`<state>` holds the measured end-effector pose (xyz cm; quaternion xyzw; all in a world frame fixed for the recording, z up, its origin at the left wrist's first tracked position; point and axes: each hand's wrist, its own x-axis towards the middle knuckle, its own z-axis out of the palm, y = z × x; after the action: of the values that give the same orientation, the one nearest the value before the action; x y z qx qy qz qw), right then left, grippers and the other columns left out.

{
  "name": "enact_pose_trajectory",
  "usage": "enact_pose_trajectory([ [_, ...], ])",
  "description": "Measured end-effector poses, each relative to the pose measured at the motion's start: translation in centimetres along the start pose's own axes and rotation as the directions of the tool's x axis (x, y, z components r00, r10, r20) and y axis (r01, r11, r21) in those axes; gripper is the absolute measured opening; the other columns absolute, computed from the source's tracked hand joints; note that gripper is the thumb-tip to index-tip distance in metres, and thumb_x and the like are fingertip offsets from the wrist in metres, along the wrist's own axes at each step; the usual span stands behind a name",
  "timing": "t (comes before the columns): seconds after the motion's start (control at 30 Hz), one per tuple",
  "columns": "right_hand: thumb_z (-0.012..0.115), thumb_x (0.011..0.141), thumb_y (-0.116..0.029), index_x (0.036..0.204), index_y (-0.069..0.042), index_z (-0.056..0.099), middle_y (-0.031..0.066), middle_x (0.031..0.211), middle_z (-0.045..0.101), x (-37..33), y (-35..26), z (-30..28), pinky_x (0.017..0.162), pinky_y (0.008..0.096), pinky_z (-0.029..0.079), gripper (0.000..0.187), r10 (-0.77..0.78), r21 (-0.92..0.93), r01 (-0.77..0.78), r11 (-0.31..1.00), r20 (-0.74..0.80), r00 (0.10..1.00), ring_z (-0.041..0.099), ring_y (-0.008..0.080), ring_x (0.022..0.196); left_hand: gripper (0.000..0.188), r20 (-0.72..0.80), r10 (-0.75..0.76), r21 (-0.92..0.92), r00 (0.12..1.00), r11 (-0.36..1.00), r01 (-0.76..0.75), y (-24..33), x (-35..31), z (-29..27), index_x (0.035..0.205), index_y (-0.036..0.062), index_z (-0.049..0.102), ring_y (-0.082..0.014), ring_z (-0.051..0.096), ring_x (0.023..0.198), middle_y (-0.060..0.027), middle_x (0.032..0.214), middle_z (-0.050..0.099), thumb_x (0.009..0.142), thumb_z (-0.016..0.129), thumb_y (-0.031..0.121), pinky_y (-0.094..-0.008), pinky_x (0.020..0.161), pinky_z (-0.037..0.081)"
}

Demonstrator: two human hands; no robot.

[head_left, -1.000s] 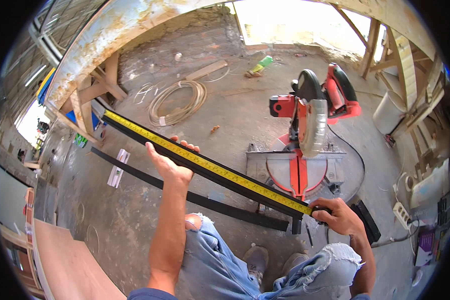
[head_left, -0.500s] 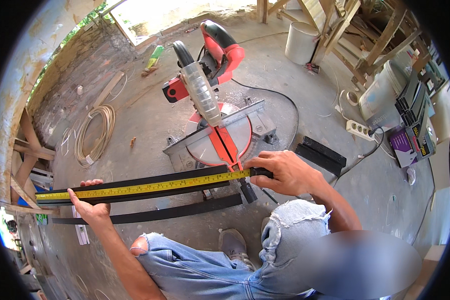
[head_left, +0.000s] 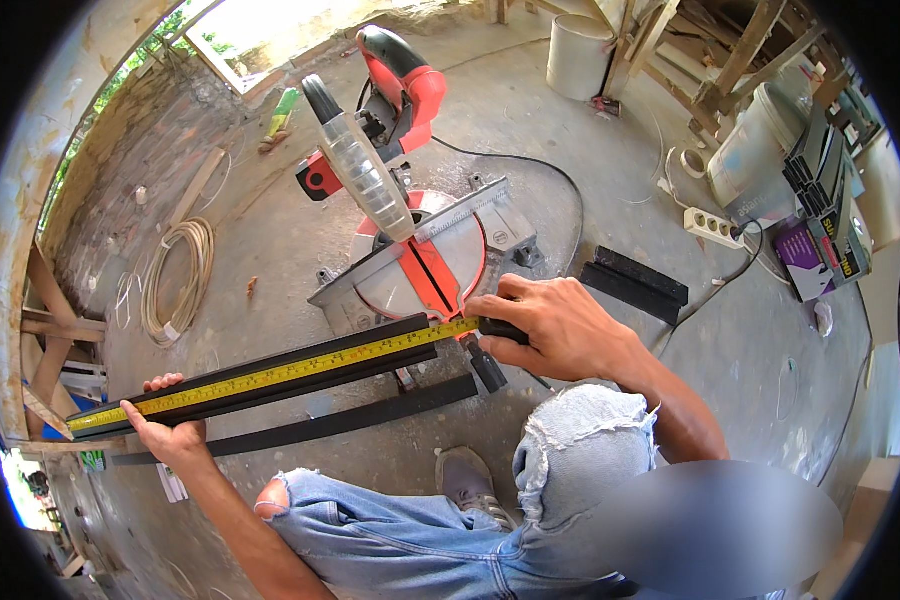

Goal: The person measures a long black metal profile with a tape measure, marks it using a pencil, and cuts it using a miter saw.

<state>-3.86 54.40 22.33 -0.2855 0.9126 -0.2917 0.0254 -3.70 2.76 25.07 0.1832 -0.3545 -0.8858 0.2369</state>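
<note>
A yellow tape measure blade (head_left: 270, 380) lies stretched along a long black channel profile (head_left: 370, 382). My left hand (head_left: 173, 432) is wrapped round the profile near its far left part, the thumb pressing on the tape. My right hand (head_left: 560, 325) grips the dark tape measure case (head_left: 500, 330) just past the profile's right end; the fingers hide most of the case. Behind the right end stands a red and grey miter saw (head_left: 435, 265), its head raised. A second flat black strip (head_left: 350, 418) lies below the profile, nearer to me.
A coiled pale hose (head_left: 180, 280) lies on the floor at left. Short black profile pieces (head_left: 635, 285) rest right of the saw. Farther right are a white power strip (head_left: 712, 228), a purple box (head_left: 808, 255) and buckets (head_left: 580, 60). The saw's black cable (head_left: 560, 180) curves across the floor.
The profile and tape now slant more, left end lower, right end slightly higher and shifted left. My right hand has moved a little up and left with the case. The view has shifted somewhat.
</note>
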Motion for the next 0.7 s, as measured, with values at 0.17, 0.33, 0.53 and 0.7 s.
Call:
enact_pose_trajectory([
  [0.17,0.065,0.093,-0.034,0.124,-0.013,0.064,0.0136,0.095,0.064,-0.3,0.3,0.3,0.066,0.0449,0.054,0.038,-0.024,-0.039,0.022,0.999,-0.059,0.998,0.067,0.0323,0.073,0.054,0.012,-0.006,0.003,1.000,1.000,0.006,0.4,0.6,-0.7,0.092,-0.0004,0.054,-0.0337,0.056,0.089,-0.0146,0.087,0.058,0.103,0.048,0.052,-0.0468,0.090,0.050],
  [0.33,0.066,0.092,-0.034,0.123,-0.013,0.064,0.0130,0.092,0.062,-0.5,0.7,1.0,0.064,0.0438,0.054,0.037,-0.044,-0.049,0.039,0.998,-0.101,0.994,0.066,0.0311,0.072,0.054,0.080,-0.030,-0.029,0.996,0.999,0.033,1.0,1.1,-1.4,0.094,-0.0001,0.053,-0.0341,0.056,0.091,-0.0150,0.089,0.056,0.103,0.048,0.053,-0.0479,0.091,0.050],
  [0.53,0.066,0.092,-0.033,0.122,-0.013,0.063,0.0129,0.092,0.061,-0.6,1.0,1.4,0.064,0.0437,0.054,0.036,-0.065,-0.057,0.058,0.997,-0.128,0.990,0.066,0.0308,0.072,0.056,0.032,0.024,0.033,0.999,0.999,-0.025,1.0,0.8,-0.8,0.095,-0.0008,0.053,-0.0345,0.057,0.091,-0.0157,0.091,0.057,0.103,0.047,0.054,-0.0480,0.091,0.051],
  [0.7,0.066,0.092,-0.034,0.122,-0.014,0.062,0.0128,0.093,0.061,-0.8,1.1,1.3,0.064,0.0438,0.055,0.036,-0.052,-0.066,0.045,0.997,-0.114,0.992,0.067,0.0306,0.073,0.051,-0.072,0.062,0.032,0.995,0.998,-0.060,0.0,-0.7,1.5,0.093,0.0017,0.050,-0.0308,0.052,0.086,-0.0133,0.086,0.051,0.104,0.048,0.051,-0.0451,0.086,0.050],
])
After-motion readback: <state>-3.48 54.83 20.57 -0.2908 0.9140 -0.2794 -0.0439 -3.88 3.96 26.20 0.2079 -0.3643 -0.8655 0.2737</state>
